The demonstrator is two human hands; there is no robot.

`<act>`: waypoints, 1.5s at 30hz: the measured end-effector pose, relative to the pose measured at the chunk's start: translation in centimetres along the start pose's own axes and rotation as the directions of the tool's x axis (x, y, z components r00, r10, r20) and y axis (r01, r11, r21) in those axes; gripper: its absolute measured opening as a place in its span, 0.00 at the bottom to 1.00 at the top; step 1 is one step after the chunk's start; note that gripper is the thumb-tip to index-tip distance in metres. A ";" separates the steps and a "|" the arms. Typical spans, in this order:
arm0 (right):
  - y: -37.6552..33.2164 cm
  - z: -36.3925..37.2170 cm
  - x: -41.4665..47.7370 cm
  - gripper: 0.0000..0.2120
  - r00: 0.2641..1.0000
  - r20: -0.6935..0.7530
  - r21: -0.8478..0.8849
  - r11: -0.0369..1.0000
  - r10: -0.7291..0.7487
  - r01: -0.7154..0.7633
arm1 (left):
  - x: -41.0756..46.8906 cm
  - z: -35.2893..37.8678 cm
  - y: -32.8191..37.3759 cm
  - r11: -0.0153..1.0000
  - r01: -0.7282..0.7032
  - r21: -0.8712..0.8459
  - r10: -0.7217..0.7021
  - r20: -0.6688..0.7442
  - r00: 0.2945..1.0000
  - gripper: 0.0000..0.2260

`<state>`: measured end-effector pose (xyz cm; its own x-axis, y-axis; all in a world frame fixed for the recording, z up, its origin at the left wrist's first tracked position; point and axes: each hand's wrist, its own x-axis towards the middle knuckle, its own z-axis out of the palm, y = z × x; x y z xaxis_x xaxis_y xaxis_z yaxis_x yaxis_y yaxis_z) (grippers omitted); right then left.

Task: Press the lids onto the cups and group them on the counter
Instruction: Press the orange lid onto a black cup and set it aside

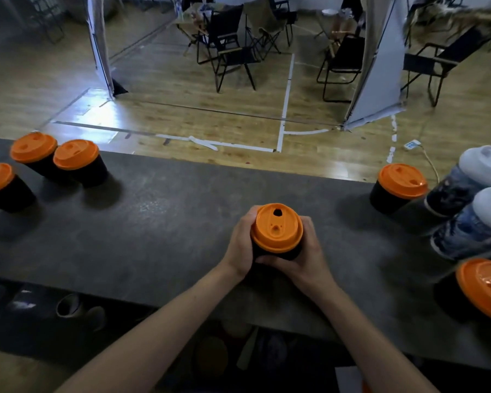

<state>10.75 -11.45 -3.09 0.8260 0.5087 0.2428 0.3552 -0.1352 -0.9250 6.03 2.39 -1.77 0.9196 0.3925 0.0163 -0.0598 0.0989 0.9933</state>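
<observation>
At the middle of the counter (167,222), our left hand (240,245) and right hand (306,256) curl around a black cup (292,253) topped with an orange lid (277,228). Our fingers hide most of its wall.

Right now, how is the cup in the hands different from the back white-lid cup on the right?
The held cup has an orange lid; the white-lidded cup has a white one. The held cup is black; the white-lidded cup is blue patterned. The left hand and right hand grip the held cup; the white-lidded cup stands untouched on the counter. Both have lids on.
</observation>
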 end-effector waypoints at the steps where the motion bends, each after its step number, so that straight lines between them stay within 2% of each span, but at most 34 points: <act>1: 0.0 0.0 0.0 0.37 1.000 -0.001 0.001 1.000 0.012 -0.012 | 0.1 0.0 0.0 1.000 -0.005 -0.012 0.005 -0.001 1.000 0.23; 4: 0.3 -0.2 0.0 0.38 0.999 0.019 0.019 0.999 0.030 -0.031 | -0.1 0.3 -0.1 1.000 -0.015 0.024 0.016 -0.037 0.999 0.21; 9: 0.6 -0.3 -0.2 0.46 0.998 0.041 0.032 0.998 0.047 -0.049 | -0.6 0.4 -0.4 0.997 -0.028 0.077 0.035 -0.104 0.994 0.18; 12: 0.7 -0.2 -0.2 0.47 0.999 0.033 0.022 0.999 0.037 -0.038 | -0.8 0.7 -0.4 0.998 -0.036 0.045 0.040 -0.113 0.993 0.18; 16: 0.3 -0.2 -0.2 0.41 0.998 -0.041 0.026 0.998 0.054 -0.053 | -0.1 0.6 0.0 1.000 -0.015 0.018 0.017 -0.093 0.995 0.18; 19: 0.3 -0.3 -0.2 0.37 0.998 -0.007 0.006 0.998 0.055 -0.055 | 0.2 0.3 0.5 0.998 0.053 -0.017 -0.054 -0.074 0.996 0.22; 21: 0.1 -0.3 -0.1 0.38 0.998 0.048 -0.002 0.999 0.046 -0.046 | -0.2 0.5 1.1 0.996 0.088 0.014 -0.085 -0.122 0.989 0.21; 23: -0.1 0.0 -0.1 0.41 0.998 0.059 0.000 1.000 0.028 -0.028 | -1.0 0.7 1.2 0.996 0.052 0.075 -0.037 -0.187 0.982 0.19; 25: 0.0 0.0 -0.3 0.43 0.999 0.033 -0.002 1.000 0.028 -0.028 | -1.5 0.8 0.9 0.993 0.041 0.112 -0.022 -0.166 0.986 0.18; 27: -0.1 -0.1 -0.3 0.43 0.999 0.007 -0.007 0.999 0.038 -0.038 | -1.0 0.4 1.6 0.993 0.078 0.092 -0.066 -0.130 0.989 0.17; 30: -0.1 -0.2 -0.2 0.41 0.999 0.021 -0.016 0.999 0.050 -0.050 | -0.2 0.0 2.5 0.989 0.146 0.034 -0.143 -0.085 0.986 0.20; 35: -0.3 0.2 -0.4 0.41 0.999 0.044 -0.050 0.998 0.029 -0.027 | -1.1 0.6 1.8 0.989 0.101 0.108 -0.086 -0.140 0.986 0.22; 40: -0.1 0.2 -0.4 0.39 0.999 0.023 -0.076 0.997 0.034 -0.033 | -0.4 0.7 2.1 0.984 0.173 0.049 -0.168 -0.095 0.981 0.22; 45: -0.1 0.4 -0.4 0.41 0.999 0.038 -0.093 0.996 -0.002 0.006 | -0.3 0.4 2.1 0.984 0.136 0.115 -0.121 -0.125 0.985 0.24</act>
<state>10.20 -11.35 -3.21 0.8080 0.5409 0.2334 0.3988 -0.2107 -0.8925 5.79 2.10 0.35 0.8644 0.4886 -0.1188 0.1106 0.0456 0.9928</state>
